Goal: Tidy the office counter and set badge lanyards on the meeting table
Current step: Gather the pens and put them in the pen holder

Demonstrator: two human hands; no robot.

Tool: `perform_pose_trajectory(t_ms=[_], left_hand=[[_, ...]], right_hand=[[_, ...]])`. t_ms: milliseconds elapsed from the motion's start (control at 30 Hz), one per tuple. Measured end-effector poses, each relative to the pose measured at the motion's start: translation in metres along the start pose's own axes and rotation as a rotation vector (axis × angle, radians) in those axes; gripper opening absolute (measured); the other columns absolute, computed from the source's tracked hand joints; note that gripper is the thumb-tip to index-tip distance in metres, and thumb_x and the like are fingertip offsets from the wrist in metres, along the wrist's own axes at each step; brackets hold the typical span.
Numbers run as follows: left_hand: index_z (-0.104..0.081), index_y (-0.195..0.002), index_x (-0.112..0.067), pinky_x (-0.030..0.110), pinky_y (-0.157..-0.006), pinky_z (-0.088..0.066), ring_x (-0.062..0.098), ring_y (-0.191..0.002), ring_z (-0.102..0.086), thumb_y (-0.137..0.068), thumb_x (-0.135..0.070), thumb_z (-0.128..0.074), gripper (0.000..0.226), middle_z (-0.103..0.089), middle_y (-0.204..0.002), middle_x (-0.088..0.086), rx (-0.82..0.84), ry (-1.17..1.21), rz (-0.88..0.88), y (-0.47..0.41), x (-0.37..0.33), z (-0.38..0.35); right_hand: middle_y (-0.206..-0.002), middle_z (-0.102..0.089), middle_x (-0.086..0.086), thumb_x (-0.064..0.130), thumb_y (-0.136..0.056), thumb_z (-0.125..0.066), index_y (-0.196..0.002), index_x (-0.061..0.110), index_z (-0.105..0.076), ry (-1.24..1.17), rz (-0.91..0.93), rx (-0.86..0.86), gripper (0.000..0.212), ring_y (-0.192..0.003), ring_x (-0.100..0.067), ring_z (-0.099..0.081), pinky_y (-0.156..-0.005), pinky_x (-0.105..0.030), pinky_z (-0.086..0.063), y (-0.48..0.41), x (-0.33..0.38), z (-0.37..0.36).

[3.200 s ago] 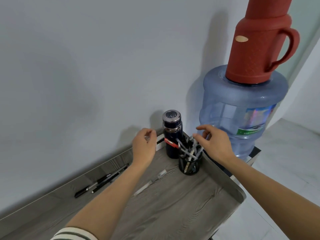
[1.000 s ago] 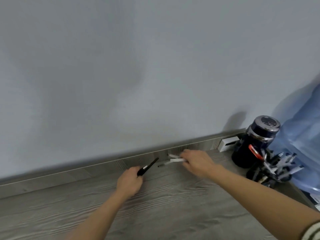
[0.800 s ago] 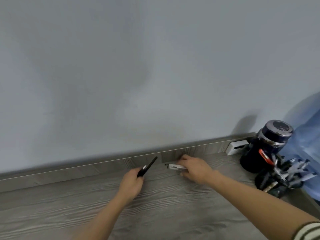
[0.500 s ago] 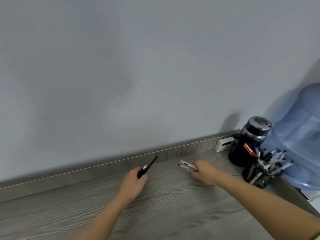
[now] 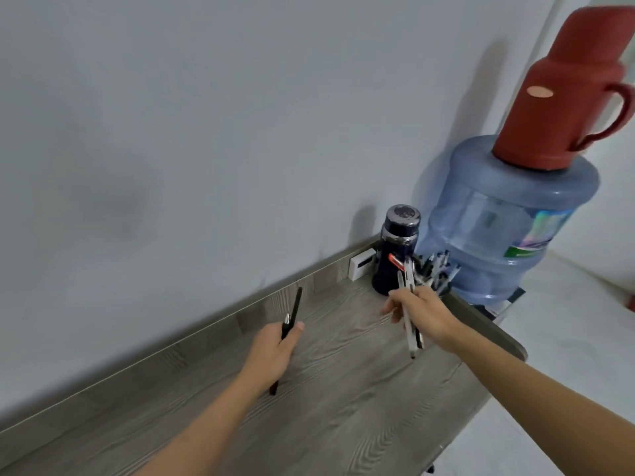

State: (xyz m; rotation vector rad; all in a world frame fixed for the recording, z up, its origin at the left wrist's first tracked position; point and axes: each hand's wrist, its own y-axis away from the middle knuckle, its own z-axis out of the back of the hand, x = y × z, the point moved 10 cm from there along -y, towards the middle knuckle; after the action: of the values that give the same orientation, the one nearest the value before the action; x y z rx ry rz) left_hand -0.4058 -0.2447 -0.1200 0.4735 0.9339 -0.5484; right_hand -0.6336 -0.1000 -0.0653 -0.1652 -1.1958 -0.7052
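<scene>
So both hands are over the grey wood-grain worktop (image 5: 343, 407) here. The left hand (image 5: 271, 352) has its fingers wrapped around a black pen (image 5: 292, 317), thumb laid along the barrel. The pen's far end sticks up past the fingers toward the wall, and a short bit of it pokes out below the heel of the hand, right at the worktop surface.

The right hand (image 5: 422, 314) is holding a little bunch of light-coloured pens (image 5: 409, 304), fingers closed on them around the middle. The tops rise above the fingers and the tips hang down under the hand, off the worktop as far as can be seen. How many pens are in there is hard to tell, looks like two or three.

Just past the right fingers is the dark pen cup (image 5: 436, 280), stuffed with more pens. Right beside it, on the wall side, stands a dark blue flask (image 5: 395, 252) with a silver lid. A small white box (image 5: 360, 267) sits against the back ledge next to the flask. Beyond the worktop's end there's a big blue water jug (image 5: 508, 228) with a red thermos (image 5: 570, 97) standing on top.
</scene>
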Motion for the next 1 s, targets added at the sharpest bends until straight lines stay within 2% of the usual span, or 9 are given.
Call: perform_pose_trajectory(t_ms=[133,233,367,467,567,633,800,933,1000], left_hand=[[-0.055,-0.062,-0.014,0.032,-0.058,-0.046,0.011,-0.049,-0.051,-0.099,-0.029,-0.050,0.040,-0.056,-0.053,-0.002,0.034,0.050,0.002,-0.008,-0.018,-0.020],[-0.061,-0.072,-0.009,0.030,-0.050,-0.042,0.015,-0.047,-0.050,-0.099,-0.021,-0.050,0.032,-0.056,-0.055,0.003,0.014,0.208,0.068,-0.020,-0.036,-0.031],[-0.068,-0.087,-0.009,0.023,-0.047,-0.038,0.014,-0.048,-0.049,-0.097,-0.030,-0.055,0.026,-0.065,-0.070,0.002,-0.088,0.267,0.107,-0.046,-0.075,-0.044],[-0.067,-0.096,-0.012,0.019,-0.044,-0.036,0.011,-0.048,-0.051,-0.098,-0.032,-0.053,0.025,-0.069,-0.084,0.002,-0.105,0.338,0.105,-0.070,-0.108,-0.067],[-0.062,-0.092,-0.022,0.018,-0.043,-0.037,0.014,-0.055,-0.051,-0.100,-0.024,-0.050,0.014,-0.067,-0.094,0.005,-0.097,0.436,0.105,-0.084,-0.133,-0.093],[-0.063,-0.092,-0.022,0.016,-0.041,-0.036,0.014,-0.055,-0.048,-0.100,-0.020,-0.049,0.016,-0.064,-0.088,0.008,-0.096,0.453,0.092,-0.088,-0.142,-0.108],[-0.067,-0.105,-0.013,0.012,-0.041,-0.034,0.013,-0.054,-0.048,-0.100,-0.012,-0.047,0.020,-0.059,-0.068,0.000,-0.132,0.436,0.040,-0.090,-0.158,-0.126],[-0.070,-0.098,-0.019,0.014,-0.046,-0.037,0.012,-0.055,-0.052,-0.099,-0.011,-0.048,0.024,-0.070,-0.084,0.008,0.013,0.267,-0.054,-0.094,-0.180,-0.150],[-0.069,-0.100,-0.017,0.015,-0.051,-0.040,0.010,-0.056,-0.052,-0.099,-0.011,-0.048,0.022,-0.070,-0.087,0.006,-0.034,0.255,-0.049,-0.096,-0.180,-0.147]], right_hand=[[-0.066,-0.065,-0.012,0.015,-0.099,-0.049,-0.085,-0.002,-0.068,-0.157,0.085,-0.143,0.030,-0.048,-0.016,-0.053,-0.051,-0.028,-0.044,-0.005,0.018,0.039],[-0.052,-0.050,-0.008,0.015,-0.098,-0.051,-0.076,-0.002,-0.064,-0.214,0.167,-0.292,0.031,-0.040,-0.015,-0.040,-0.046,-0.028,-0.034,-0.013,0.029,0.080],[-0.063,-0.060,-0.008,0.021,-0.100,-0.049,-0.068,0.004,-0.063,-0.237,0.181,-0.454,0.039,-0.051,-0.012,-0.053,-0.056,-0.026,-0.044,-0.019,0.029,0.137],[-0.061,-0.064,-0.006,0.030,-0.100,-0.050,-0.066,0.007,-0.066,-0.144,0.199,-0.506,0.044,-0.047,-0.009,-0.053,-0.051,-0.023,-0.044,-0.026,0.022,0.161],[-0.056,-0.065,-0.005,0.030,-0.098,-0.056,-0.067,0.008,-0.067,-0.071,0.194,-0.394,0.039,-0.051,-0.017,-0.061,-0.053,-0.033,-0.054,-0.039,0.005,0.151],[-0.064,-0.068,-0.011,0.027,-0.094,-0.062,-0.070,0.002,-0.067,0.112,0.225,-0.285,0.035,-0.060,-0.024,-0.067,-0.062,-0.041,-0.058,-0.049,-0.002,0.135],[-0.062,-0.065,-0.002,0.037,-0.082,-0.070,-0.066,0.014,-0.065,0.521,0.328,-0.183,0.029,-0.062,-0.018,-0.062,-0.061,-0.036,-0.051,-0.060,0.006,0.124],[-0.073,-0.066,0.006,0.049,-0.075,-0.076,-0.084,0.020,-0.070,0.487,0.362,-0.178,0.031,-0.069,-0.009,-0.060,-0.064,-0.029,-0.048,-0.062,0.010,0.136],[-0.082,-0.068,0.009,0.053,-0.076,-0.075,-0.094,0.023,-0.071,0.450,0.380,-0.186,0.036,-0.075,-0.007,-0.061,-0.070,-0.030,-0.051,-0.062,0.008,0.143]])
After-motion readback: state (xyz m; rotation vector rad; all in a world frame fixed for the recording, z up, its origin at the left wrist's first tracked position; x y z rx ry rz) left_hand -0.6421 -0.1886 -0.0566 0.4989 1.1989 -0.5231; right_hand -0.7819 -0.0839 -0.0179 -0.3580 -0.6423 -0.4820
